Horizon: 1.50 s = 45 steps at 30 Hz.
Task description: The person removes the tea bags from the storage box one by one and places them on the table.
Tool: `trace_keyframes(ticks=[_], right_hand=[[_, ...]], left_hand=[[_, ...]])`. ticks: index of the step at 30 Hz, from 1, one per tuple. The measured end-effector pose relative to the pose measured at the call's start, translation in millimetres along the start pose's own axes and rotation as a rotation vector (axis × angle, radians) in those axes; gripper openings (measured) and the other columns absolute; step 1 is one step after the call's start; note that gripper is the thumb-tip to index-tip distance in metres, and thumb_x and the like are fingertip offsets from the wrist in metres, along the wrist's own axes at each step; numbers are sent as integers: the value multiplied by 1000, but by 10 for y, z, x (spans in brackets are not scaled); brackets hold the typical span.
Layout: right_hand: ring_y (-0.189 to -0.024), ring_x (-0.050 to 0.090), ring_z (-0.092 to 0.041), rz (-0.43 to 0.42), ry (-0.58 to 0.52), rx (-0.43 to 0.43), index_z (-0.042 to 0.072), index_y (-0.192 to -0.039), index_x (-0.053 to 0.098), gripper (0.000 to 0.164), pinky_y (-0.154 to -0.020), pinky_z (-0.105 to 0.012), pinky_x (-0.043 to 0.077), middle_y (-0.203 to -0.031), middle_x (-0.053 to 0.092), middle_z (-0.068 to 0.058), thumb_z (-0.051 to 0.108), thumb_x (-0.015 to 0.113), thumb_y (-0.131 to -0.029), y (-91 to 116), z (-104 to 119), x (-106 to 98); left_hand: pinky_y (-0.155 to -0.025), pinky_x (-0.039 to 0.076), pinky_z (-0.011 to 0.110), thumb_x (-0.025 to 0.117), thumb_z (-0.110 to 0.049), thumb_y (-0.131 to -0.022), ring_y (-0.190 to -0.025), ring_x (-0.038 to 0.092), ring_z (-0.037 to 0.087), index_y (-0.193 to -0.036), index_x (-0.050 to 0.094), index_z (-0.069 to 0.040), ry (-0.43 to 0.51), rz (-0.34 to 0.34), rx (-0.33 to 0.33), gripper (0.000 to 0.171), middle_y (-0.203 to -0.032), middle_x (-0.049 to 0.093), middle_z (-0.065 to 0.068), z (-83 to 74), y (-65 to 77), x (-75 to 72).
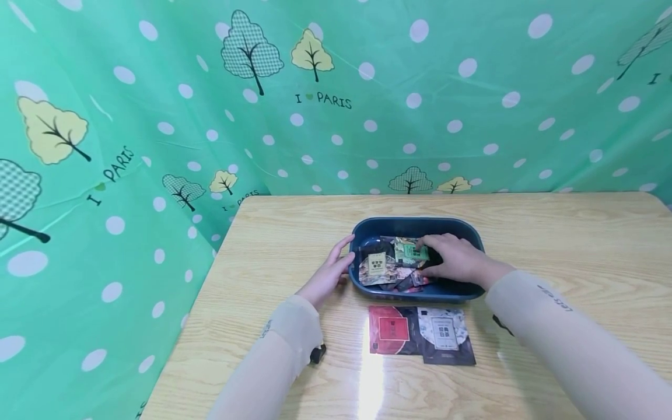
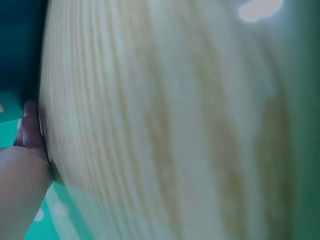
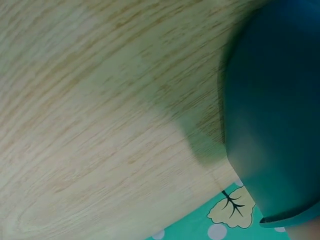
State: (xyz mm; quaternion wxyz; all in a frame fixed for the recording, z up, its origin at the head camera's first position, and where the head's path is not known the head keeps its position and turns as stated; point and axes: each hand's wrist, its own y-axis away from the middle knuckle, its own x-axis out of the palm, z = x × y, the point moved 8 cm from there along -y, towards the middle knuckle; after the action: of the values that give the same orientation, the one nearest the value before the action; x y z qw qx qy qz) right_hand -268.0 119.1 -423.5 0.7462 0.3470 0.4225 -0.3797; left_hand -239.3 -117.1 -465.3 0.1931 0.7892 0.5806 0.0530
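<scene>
A dark blue oblong basin (image 1: 417, 296) stands on the table, with several flat tea packets inside. My left hand (image 1: 332, 273) rests against its left side with fingers extended; in the left wrist view this hand (image 2: 31, 132) is by the basin wall. My right hand (image 1: 458, 258) reaches in over the right rim. Its fingertips touch a green-labelled tea packet (image 1: 403, 252), and the thumb is lower, near a small reddish packet; whether it pinches anything is unclear. Left of these lies a cream-labelled tea packet (image 1: 376, 265).
In front of the basin, a red tea packet (image 1: 394, 329) and a white-and-dark tea packet (image 1: 445, 335) lie side by side on the wooden table (image 1: 577, 245). A green patterned cloth (image 1: 336, 146) hangs behind and to the left.
</scene>
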Motion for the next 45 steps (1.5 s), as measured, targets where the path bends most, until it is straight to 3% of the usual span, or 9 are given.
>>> trace_keyframes(ticks=[4, 11, 20, 26, 45], right_hand=[[-136, 39, -46, 14, -29, 8, 17, -139, 55, 65, -107, -71, 29, -145, 50, -19, 39, 79, -82, 10, 4, 12], [-133, 40, -47, 11, -27, -5, 16, -135, 58, 62, -108, -66, 33, -145, 48, -22, 34, 81, -81, 29, 32, 29], [-129, 44, -41, -77, 51, -38, 18, -135, 60, 62, -107, -66, 33, -141, 53, -17, 38, 81, -80, 95, 82, -23], [-130, 43, -42, -142, 89, -71, 20, -133, 62, 59, -105, -66, 34, -141, 52, -17, 41, 80, -81, 202, 128, -100], [-127, 44, -39, -315, 86, -164, 24, -129, 66, 52, -103, -64, 37, -140, 52, -16, 40, 79, -81, 645, 282, -227]], left_hand=[[-90, 42, 29, 39, -43, -105, -117, 55, 25, -153, 25, -45, -8, 6, 8, 50, -145, 51, 11, -9, 2, 0], [-90, 42, 29, 38, -42, -106, -117, 56, 25, -154, 24, -43, -14, 7, 10, 50, -145, 51, 11, 0, -17, -2], [-84, 42, 26, 39, -36, -106, -110, 60, 24, -156, 23, -35, -15, -4, 53, 52, -140, 55, 16, -16, -20, 9], [-86, 42, 27, 40, -39, -106, -111, 61, 24, -154, 25, -40, -15, -13, 39, 51, -140, 56, 12, -16, -20, 4], [-88, 42, 28, 38, -40, -106, -112, 60, 25, -155, 24, -40, -27, -6, 34, 51, -139, 57, 12, -32, -6, 12]])
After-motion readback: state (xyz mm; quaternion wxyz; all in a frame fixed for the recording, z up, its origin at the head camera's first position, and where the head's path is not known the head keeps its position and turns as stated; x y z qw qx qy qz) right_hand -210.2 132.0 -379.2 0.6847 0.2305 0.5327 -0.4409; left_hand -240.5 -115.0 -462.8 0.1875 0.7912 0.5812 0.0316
